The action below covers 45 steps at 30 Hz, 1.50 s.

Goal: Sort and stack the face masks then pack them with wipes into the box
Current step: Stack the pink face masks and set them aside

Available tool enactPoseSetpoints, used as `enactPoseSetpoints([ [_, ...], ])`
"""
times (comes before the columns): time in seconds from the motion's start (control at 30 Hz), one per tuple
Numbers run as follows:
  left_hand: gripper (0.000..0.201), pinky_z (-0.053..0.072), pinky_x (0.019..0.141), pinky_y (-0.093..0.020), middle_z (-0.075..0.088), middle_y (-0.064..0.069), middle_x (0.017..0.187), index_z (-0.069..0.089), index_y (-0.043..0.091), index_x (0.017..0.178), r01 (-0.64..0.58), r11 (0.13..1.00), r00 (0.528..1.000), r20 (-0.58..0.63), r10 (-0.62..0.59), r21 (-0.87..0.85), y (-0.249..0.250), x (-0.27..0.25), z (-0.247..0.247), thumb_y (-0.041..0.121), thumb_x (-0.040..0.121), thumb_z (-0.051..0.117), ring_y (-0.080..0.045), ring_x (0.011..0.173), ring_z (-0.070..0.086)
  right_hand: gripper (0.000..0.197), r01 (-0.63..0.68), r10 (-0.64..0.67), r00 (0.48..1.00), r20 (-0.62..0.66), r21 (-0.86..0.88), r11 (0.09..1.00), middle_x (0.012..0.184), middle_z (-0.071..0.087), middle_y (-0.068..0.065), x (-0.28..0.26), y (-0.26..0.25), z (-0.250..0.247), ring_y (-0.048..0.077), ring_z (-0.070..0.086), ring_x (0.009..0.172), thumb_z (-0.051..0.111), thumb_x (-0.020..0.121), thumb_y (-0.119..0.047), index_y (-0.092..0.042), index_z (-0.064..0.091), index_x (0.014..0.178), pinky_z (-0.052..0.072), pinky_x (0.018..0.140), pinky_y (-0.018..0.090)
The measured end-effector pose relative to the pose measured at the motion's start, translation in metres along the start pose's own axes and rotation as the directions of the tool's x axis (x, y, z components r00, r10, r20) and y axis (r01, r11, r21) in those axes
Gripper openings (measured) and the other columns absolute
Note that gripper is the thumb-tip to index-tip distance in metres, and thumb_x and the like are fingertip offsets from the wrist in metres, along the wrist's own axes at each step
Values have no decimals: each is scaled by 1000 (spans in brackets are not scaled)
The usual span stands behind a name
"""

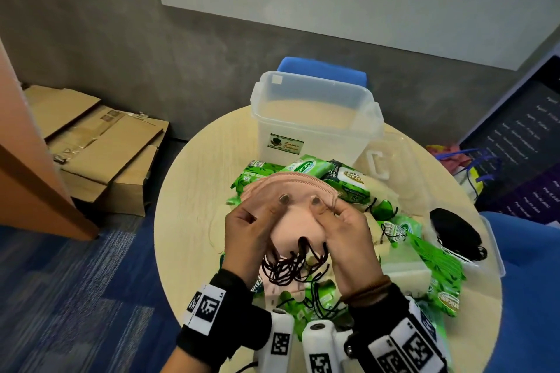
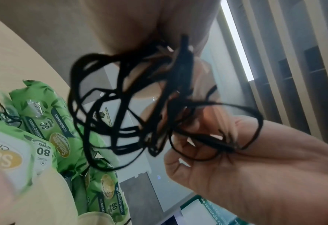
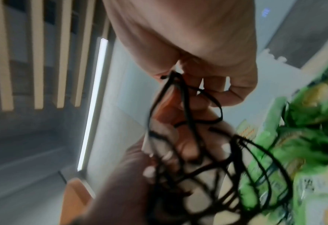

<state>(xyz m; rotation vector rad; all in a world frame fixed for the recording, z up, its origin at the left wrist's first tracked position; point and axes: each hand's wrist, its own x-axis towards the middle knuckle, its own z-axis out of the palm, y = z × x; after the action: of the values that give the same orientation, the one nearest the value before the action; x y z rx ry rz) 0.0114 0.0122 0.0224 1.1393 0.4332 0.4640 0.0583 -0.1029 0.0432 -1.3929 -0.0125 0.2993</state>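
I hold a stack of pink face masks [image 1: 291, 188] above the round table [image 1: 194, 191], gripped from both sides. My left hand [image 1: 272, 215] and right hand [image 1: 330, 215] each press a thumb on the front of the stack, with the other fingers behind it. The masks' black ear loops [image 1: 291, 266] hang in a tangle below my palms, and the same ear loops [image 2: 120, 106] fill the left wrist view. Green wipe packs [image 1: 303, 168] lie heaped under the masks. An empty clear plastic box [image 1: 315, 130] stands at the far side of the table.
A black mask [image 1: 454, 233] lies at the table's right edge, near a clear lid [image 1: 403, 154]. More wipe packs [image 1: 436, 266] spread to the right. Flattened cardboard [image 1: 100, 142] lies on the floor at left. Blue chairs stand behind the box [image 1: 324, 68] and at right [image 1: 530, 251].
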Motion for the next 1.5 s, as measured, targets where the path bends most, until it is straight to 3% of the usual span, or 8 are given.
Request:
enactPoseSetpoints([
  [0.1, 20, 45, 42, -18, 72, -7, 74, 74, 0, 92, -37, 999, 999, 6, 37, -22, -1, -1, -1, 16, 80, 70, -11, 47, 59, 13, 90, -88, 996, 20, -215, 972, 96, 73, 9, 2, 5, 0, 25, 67, 92, 61, 89, -20, -13, 70, 96, 53, 87, 52],
  [0.33, 26, 55, 83, -40, 72, -11, 103, 68, 7, 104, -153, 981, 985, 94, 143, 119, 11, 11, -10, 22, 83, 72, -27, 96, 68, 63, 200, -102, 955, 280, -347, 916, 131, 55, -4, 15, -10, -3, -3, 54, 112, 56, 89, -4, -28, 36, 144, 46, 90, 17],
  [0.63, 56, 57, 76, -35, 56, -17, 116, 34, 36, 106, -165, 981, 978, -112, 176, 102, 22, 23, -33, -7, 84, 63, -21, 95, 64, 43, 197, -101, 971, 218, -482, 854, 113, 62, -2, 44, -19, 25, 13, 58, 91, 57, 90, -6, -12, 54, 133, 55, 88, 37],
  [0.83, 55, 46, 60, -15, 65, 16, 63, 72, 31, 60, -172, 961, 948, -227, 221, 217, 25, 32, -101, -14, 85, 54, 3, 59, 55, 28, 179, 169, 953, 253, -915, 361, 123, 65, 7, 51, 13, 15, 19, 60, 112, 60, 90, -13, -9, 65, 117, 44, 100, 32],
  [1.03, 49, 46, 80, -26, 72, 14, 72, 77, 28, 66, -110, 978, 949, -274, 156, 178, 14, 23, -124, -10, 87, 55, -3, 76, 61, 25, 371, 307, 890, 337, -927, -59, 121, 52, 13, 37, 66, 32, 32, 49, 115, 51, 86, -1, -5, 55, 111, 45, 85, 38],
  [1.17, 42, 46, 89, -34, 72, 3, 84, 78, 25, 72, -75, 981, 965, -235, 117, 182, 9, 13, -127, -9, 87, 57, -16, 90, 62, 19, 340, 303, 905, 298, -936, -93, 115, 58, 16, 39, 70, 30, 32, 43, 117, 47, 91, -5, -6, 53, 109, 42, 81, 39],
  [1.3, 38, 47, 93, -33, 72, -8, 98, 77, 21, 84, -46, 981, 979, -188, 82, 187, 0, 9, -117, -11, 86, 56, -18, 99, 64, 13, 251, 192, 947, 256, -967, 51, 109, 61, 13, 44, 64, 9, 30, 44, 115, 52, 90, -9, -8, 64, 95, 42, 89, 39],
  [1.5, 28, 49, 83, -19, 74, 3, 92, 73, 6, 100, 3, 978, 996, -85, 15, 210, -14, 7, -88, -11, 87, 54, -8, 93, 65, 16, 82, -23, 994, 103, -613, 786, 85, 69, 5, 38, 14, -42, 14, 63, 80, 68, 81, -1, -15, 62, 78, 47, 73, 19],
])
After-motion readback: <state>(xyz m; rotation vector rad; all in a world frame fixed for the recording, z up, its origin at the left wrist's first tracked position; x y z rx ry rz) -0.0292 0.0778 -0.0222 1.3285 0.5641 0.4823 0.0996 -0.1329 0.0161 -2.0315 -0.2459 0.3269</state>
